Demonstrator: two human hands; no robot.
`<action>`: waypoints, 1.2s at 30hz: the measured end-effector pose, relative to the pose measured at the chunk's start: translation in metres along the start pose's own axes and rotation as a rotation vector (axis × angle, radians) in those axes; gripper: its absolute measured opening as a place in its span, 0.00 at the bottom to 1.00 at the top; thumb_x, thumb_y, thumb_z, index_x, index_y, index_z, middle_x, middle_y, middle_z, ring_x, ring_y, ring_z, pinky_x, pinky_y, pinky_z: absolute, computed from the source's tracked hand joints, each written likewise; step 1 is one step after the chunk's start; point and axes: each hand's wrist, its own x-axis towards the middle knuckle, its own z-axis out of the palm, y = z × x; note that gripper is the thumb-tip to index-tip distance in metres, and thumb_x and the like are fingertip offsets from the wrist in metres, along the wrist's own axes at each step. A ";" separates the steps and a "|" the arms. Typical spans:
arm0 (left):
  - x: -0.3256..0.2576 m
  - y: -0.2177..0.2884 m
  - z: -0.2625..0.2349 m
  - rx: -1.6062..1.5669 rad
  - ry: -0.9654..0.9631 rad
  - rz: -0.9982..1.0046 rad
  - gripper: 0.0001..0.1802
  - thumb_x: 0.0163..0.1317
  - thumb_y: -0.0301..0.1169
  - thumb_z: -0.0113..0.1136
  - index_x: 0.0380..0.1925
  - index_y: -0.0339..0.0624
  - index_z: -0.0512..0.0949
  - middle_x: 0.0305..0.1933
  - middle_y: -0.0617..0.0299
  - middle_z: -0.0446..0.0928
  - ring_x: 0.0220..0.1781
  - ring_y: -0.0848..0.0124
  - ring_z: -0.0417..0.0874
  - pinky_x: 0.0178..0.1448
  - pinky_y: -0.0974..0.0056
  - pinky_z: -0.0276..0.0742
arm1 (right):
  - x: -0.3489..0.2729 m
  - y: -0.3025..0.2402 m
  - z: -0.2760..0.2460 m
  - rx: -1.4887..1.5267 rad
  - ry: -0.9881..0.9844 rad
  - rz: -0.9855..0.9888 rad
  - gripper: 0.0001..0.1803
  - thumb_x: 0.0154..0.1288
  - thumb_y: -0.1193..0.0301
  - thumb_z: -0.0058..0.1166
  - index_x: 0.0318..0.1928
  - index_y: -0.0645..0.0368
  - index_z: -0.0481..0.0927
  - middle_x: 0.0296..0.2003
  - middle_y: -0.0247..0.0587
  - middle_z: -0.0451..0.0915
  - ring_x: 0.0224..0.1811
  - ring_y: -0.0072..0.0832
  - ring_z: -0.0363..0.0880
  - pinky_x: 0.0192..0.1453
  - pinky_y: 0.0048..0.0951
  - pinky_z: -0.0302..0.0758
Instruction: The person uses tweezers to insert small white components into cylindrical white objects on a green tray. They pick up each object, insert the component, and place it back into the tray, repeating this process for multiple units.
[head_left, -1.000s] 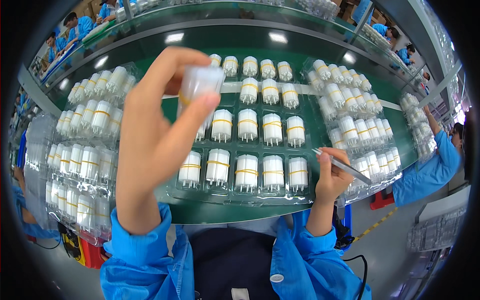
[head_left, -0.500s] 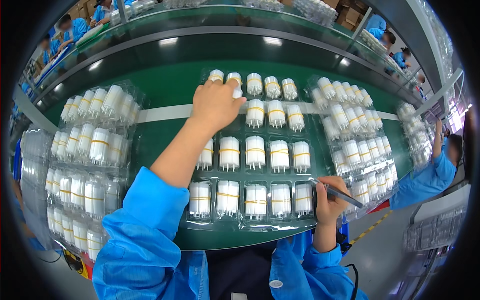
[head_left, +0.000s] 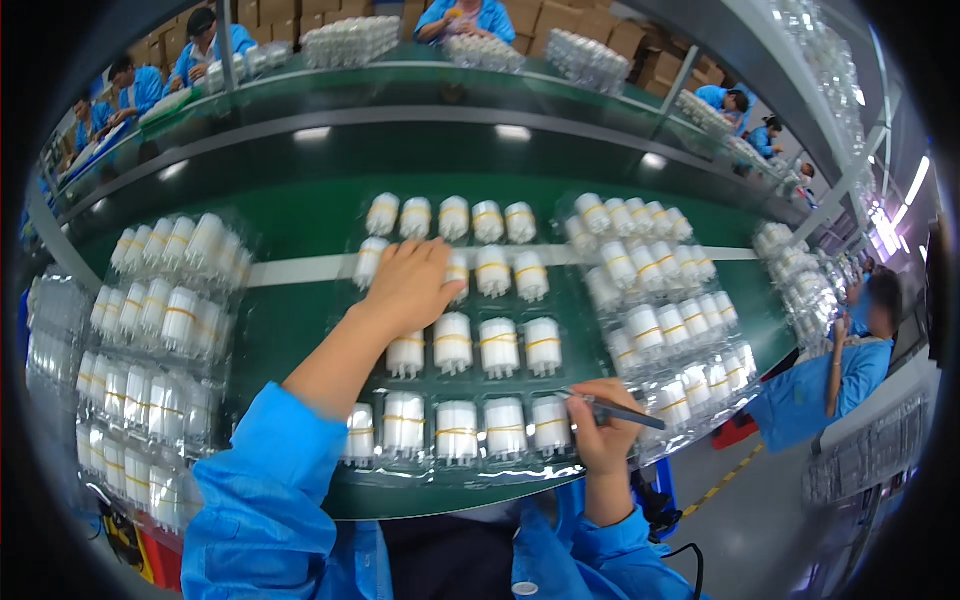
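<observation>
My left hand (head_left: 410, 285) reaches over the second row of a clear plastic tray (head_left: 500, 470) set with white cylinders. Its fingers stretch forward and the thumb stands apart, beside a banded white cylinder (head_left: 457, 270); whatever lies under the palm is hidden. Each cylinder, such as one in the third row (head_left: 453, 342), has a yellow band and short pins at its lower end. At the tray's near right corner, my right hand (head_left: 603, 425) pinches grey metal tweezers (head_left: 630, 412), their tip near the last cylinder (head_left: 550, 425) of the front row.
Stacked trays of similar cylinders stand to the left (head_left: 150, 320) and right (head_left: 655, 320) on the green table (head_left: 300, 210). A white strip (head_left: 310, 272) crosses the tabletop. Co-workers in blue sit beyond the far bench, and another person (head_left: 840, 370) is at the right.
My left hand has moved from the far row to the second row, uncovering the far-row cylinders. The whole view has shifted, with the tray now lower and further left. My right hand keeps the tweezers.
</observation>
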 end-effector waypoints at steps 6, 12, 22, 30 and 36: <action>-0.015 0.012 -0.019 -0.119 -0.007 -0.070 0.28 0.56 0.40 0.65 0.53 0.39 0.68 0.50 0.48 0.77 0.60 0.53 0.72 0.67 0.45 0.54 | 0.003 -0.002 0.002 0.109 -0.020 0.011 0.07 0.53 0.80 0.65 0.34 0.66 0.83 0.30 0.46 0.83 0.30 0.32 0.82 0.35 0.27 0.76; -0.033 0.025 -0.052 -0.266 0.179 0.021 0.26 0.52 0.23 0.68 0.50 0.45 0.67 0.50 0.56 0.76 0.53 0.52 0.79 0.68 0.47 0.58 | 0.000 -0.010 0.001 0.213 -0.017 0.041 0.07 0.55 0.80 0.64 0.36 0.66 0.84 0.34 0.46 0.83 0.34 0.30 0.82 0.38 0.27 0.76; -0.126 0.088 -0.116 -0.847 0.506 0.034 0.34 0.54 0.23 0.67 0.62 0.34 0.67 0.51 0.53 0.76 0.51 0.64 0.78 0.61 0.59 0.71 | -0.030 -0.035 0.000 0.160 0.055 0.075 0.06 0.56 0.80 0.61 0.36 0.66 0.83 0.34 0.49 0.82 0.34 0.33 0.81 0.39 0.27 0.75; -0.172 0.095 -0.085 -0.657 0.377 -0.053 0.31 0.48 0.20 0.67 0.57 0.33 0.75 0.54 0.48 0.71 0.54 0.58 0.75 0.60 0.60 0.70 | -0.016 -0.048 0.000 0.364 0.152 0.101 0.09 0.63 0.75 0.56 0.42 0.68 0.80 0.37 0.50 0.80 0.40 0.31 0.79 0.44 0.26 0.74; -0.176 0.093 -0.050 -0.804 0.478 0.022 0.33 0.46 0.15 0.66 0.57 0.33 0.72 0.59 0.44 0.73 0.58 0.53 0.77 0.61 0.57 0.73 | -0.001 -0.103 0.033 0.718 -0.161 0.038 0.11 0.64 0.74 0.59 0.43 0.68 0.81 0.39 0.52 0.81 0.41 0.31 0.80 0.46 0.28 0.77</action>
